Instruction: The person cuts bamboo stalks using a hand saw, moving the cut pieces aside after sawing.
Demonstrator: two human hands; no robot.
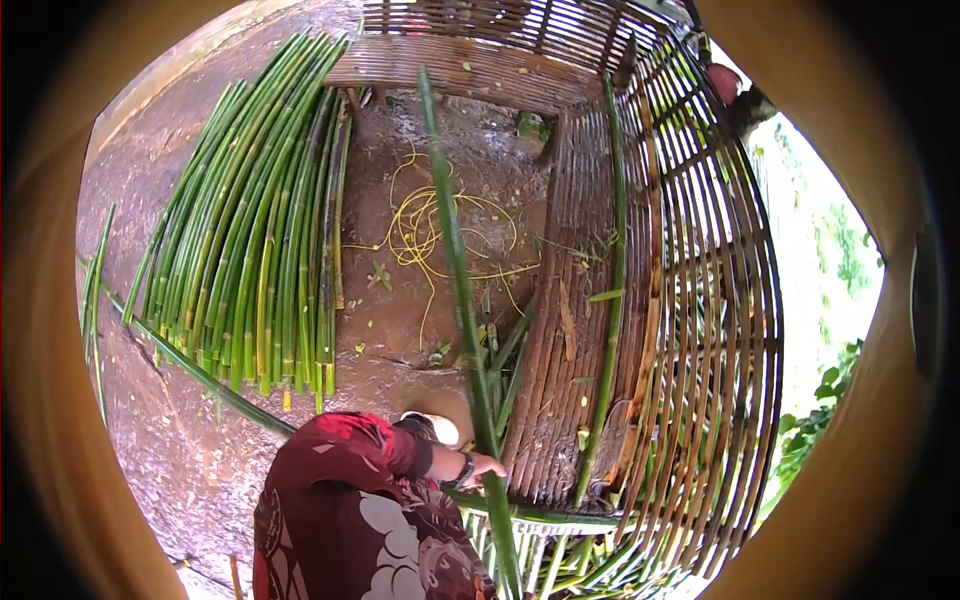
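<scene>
My left hand (484,467), below a dark red patterned sleeve and a dark wristband, is closed around a long green bamboo pole (452,240). The pole slants from the upper middle down past the bottom edge of the head view. Beneath the hand, another green stem (560,515) lies crosswise. Just right of the hand is a brown slatted bamboo bench (560,400), with a thin green pole (612,300) lying along it. My right hand is not in view.
Many cut green bamboo poles (250,240) lie side by side on the muddy ground at left. Yellow cord (425,225) lies loosely coiled in the middle. A slatted railing (700,300) curves along the right. A white shoe (440,428) shows near my arm.
</scene>
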